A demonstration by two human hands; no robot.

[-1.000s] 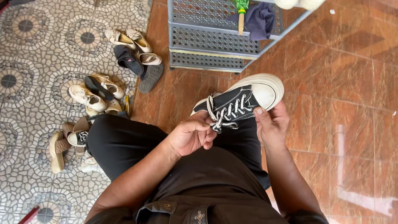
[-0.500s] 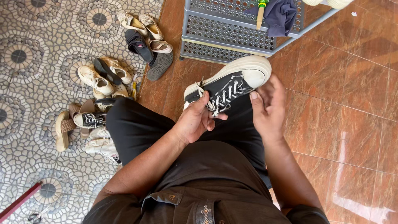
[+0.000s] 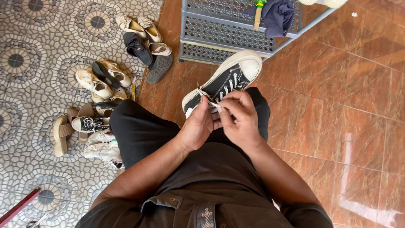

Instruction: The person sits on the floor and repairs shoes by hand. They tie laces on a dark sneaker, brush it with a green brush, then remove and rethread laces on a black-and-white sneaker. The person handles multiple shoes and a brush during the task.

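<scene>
Lacing looks partly done: white laces [image 3: 228,88] already cross the front eyelets of the black sneaker [image 3: 228,80], which rests on the person's right knee; the loose ends near the ankle are not yet tied; left hand [image 3: 198,126] pinches one lace end, right hand [image 3: 240,116] is closed on the other, both touching the shoe's opening; other shoes [image 3: 99,80] lie scattered on the patterned floor [image 3: 38,42].

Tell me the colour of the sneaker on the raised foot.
Black sneaker with white toe cap, sole and laces, clearest in the head view.
</scene>
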